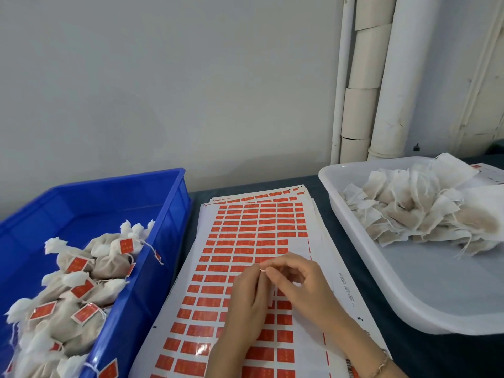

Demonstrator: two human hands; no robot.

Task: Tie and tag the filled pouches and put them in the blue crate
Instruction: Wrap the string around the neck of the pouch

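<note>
Gold print on the label sheet (245, 227) and its margin code are too small to read. Over it, the left hand (245, 304) and right hand (297, 279) pinch a small label (262, 270) between their fingertips. Tagged pouches (81, 268) lie in the blue crate (163, 203) to the left, untied pouches (409, 211) in the white tray (409, 296) to the right.

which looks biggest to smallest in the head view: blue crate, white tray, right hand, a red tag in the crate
1. blue crate and white tray: alike, both cut by the frame, unranked
2. right hand
3. red tag
</note>
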